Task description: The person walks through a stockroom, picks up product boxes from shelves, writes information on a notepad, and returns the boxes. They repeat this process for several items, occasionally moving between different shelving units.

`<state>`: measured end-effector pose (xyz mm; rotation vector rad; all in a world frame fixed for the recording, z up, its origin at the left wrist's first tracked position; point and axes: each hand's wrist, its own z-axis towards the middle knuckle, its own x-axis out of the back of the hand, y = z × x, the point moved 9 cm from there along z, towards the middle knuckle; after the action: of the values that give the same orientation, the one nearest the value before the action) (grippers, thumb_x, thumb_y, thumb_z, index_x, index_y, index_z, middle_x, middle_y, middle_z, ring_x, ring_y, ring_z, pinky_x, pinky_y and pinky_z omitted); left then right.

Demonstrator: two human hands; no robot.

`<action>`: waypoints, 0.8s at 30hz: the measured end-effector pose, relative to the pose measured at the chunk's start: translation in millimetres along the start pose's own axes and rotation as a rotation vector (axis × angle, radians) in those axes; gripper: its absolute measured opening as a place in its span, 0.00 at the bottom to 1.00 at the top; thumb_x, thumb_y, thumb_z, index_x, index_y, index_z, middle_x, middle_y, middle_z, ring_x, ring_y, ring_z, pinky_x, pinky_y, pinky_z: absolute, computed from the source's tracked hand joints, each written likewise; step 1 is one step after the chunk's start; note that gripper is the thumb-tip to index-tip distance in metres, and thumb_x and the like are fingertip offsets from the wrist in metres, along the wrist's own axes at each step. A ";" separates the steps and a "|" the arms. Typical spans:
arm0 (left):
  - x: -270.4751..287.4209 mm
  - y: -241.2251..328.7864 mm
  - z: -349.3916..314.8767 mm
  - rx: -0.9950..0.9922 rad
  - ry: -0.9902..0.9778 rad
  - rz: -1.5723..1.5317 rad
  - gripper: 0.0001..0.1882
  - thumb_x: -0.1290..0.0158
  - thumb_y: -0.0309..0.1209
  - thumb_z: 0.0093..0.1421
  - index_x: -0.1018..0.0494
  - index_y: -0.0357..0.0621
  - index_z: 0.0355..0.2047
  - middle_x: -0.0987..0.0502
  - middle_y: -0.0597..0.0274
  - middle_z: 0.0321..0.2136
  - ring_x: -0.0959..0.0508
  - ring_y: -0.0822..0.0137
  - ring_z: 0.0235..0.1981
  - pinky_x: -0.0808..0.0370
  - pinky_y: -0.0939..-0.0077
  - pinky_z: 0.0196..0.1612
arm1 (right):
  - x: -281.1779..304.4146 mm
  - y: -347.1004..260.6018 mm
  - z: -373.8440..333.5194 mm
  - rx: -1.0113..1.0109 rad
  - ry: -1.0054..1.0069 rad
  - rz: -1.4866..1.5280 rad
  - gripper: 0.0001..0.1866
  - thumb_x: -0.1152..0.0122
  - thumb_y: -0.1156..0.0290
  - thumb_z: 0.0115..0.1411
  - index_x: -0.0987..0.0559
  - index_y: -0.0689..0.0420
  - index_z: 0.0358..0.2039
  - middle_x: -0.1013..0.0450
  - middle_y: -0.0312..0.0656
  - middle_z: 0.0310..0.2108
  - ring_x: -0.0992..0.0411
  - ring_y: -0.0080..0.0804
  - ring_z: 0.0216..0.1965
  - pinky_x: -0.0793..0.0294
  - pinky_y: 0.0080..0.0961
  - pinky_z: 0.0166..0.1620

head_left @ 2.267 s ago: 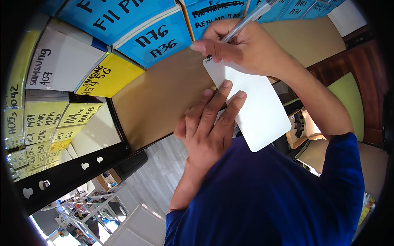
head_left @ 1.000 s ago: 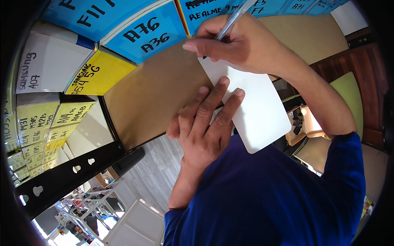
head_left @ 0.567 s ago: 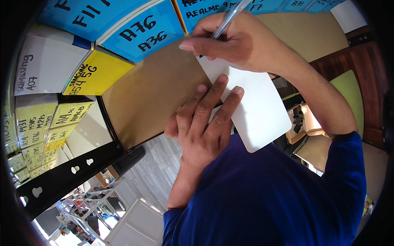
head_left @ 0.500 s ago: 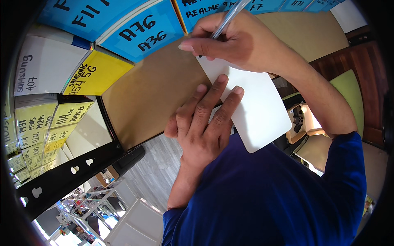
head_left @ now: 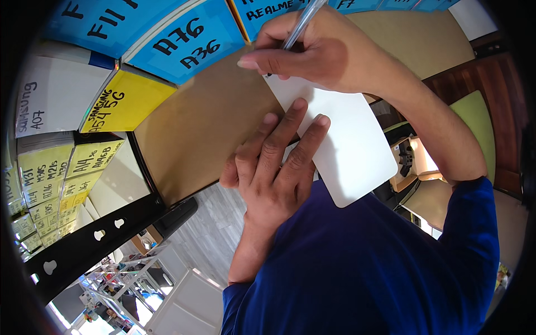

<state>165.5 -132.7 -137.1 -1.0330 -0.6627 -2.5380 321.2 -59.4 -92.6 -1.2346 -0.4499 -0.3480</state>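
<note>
L hand lay flat, fingers spread, pinning the white card vs the brown cardboard panel — same spot as a sec before. R hand pinched the pen at the card's top edge, shifted a touch left — prob. mid-writing. Beyond: blue labelled boxes, yellow boxes.

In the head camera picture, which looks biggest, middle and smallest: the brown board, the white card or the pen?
1. Brown board, the biggest.
2. White card, in the middle.
3. Pen, the smallest, partly hidden by the right hand.
</note>
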 end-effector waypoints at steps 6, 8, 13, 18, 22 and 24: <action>3.0 2.3 3.8 0.008 -0.004 -0.008 0.22 0.35 0.31 0.59 0.14 0.69 0.54 0.17 0.77 0.59 0.24 0.69 0.56 0.33 0.77 0.60 | 4.3 -9.3 -1.4 0.003 0.007 -0.097 0.14 0.34 0.64 0.71 0.14 0.65 0.36 0.22 0.44 0.21 0.28 0.27 0.22 0.32 0.29 0.26; 2.9 2.0 3.8 0.008 -0.003 -0.012 0.23 0.35 0.31 0.59 0.14 0.69 0.54 0.17 0.76 0.59 0.24 0.69 0.56 0.33 0.77 0.61 | 4.8 -8.4 -0.9 0.008 -0.012 -0.053 0.15 0.35 0.64 0.71 0.14 0.65 0.36 0.23 0.45 0.21 0.28 0.28 0.22 0.32 0.30 0.26; 2.3 2.3 3.2 0.010 0.001 0.008 0.22 0.36 0.30 0.59 0.14 0.70 0.53 0.17 0.77 0.59 0.25 0.69 0.56 0.35 0.77 0.60 | 0.7 7.1 4.7 -0.174 -0.053 -0.060 0.15 0.35 0.64 0.71 0.13 0.64 0.36 0.23 0.45 0.21 0.28 0.29 0.22 0.33 0.30 0.26; 2.4 2.4 1.5 0.010 0.015 0.044 0.22 0.38 0.31 0.60 0.13 0.72 0.53 0.17 0.80 0.59 0.26 0.72 0.58 0.39 0.78 0.62 | 10.0 0.7 1.1 -0.074 -0.045 0.018 0.15 0.35 0.64 0.71 0.14 0.64 0.35 0.24 0.45 0.20 0.30 0.30 0.21 0.34 0.30 0.26; 1.9 1.4 1.9 0.026 0.000 0.031 0.21 0.39 0.32 0.61 0.13 0.73 0.53 0.17 0.82 0.59 0.27 0.73 0.58 0.41 0.77 0.64 | 7.9 -7.1 -3.1 0.000 0.009 -0.056 0.15 0.35 0.64 0.70 0.14 0.64 0.35 0.23 0.47 0.21 0.28 0.31 0.22 0.33 0.31 0.26; 0.6 2.2 1.3 0.014 -0.001 0.024 0.21 0.41 0.31 0.61 0.13 0.71 0.53 0.17 0.79 0.59 0.26 0.70 0.59 0.41 0.74 0.65 | 6.4 -2.6 -4.2 0.057 0.045 -0.050 0.15 0.35 0.64 0.70 0.14 0.65 0.35 0.22 0.48 0.22 0.27 0.32 0.22 0.32 0.32 0.27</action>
<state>166.8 -134.0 -135.2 -1.0314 -0.6632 -2.5086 326.0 -64.2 -88.3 -1.1600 -0.4497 -0.4018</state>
